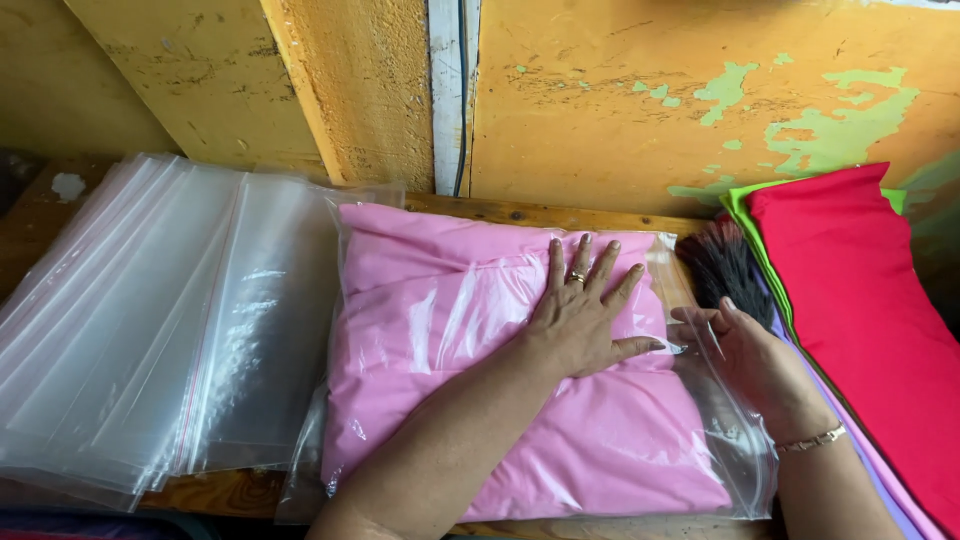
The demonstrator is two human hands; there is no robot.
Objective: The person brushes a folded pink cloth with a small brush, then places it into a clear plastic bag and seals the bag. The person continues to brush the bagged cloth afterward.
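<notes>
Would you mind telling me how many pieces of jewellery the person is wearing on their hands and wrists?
2: a ring on the left hand, which presses the bagged pink cloth, and a bracelet on the right hand's wrist. More may be hidden.

One head-worn camera looks steeply down from close above a wooden table [520, 213] — facing a peeling orange wall [640, 110] — both forearms enter from the bottom edge.

glossy plastic bag [715, 420], matt pink cloth [600, 440]
</notes>
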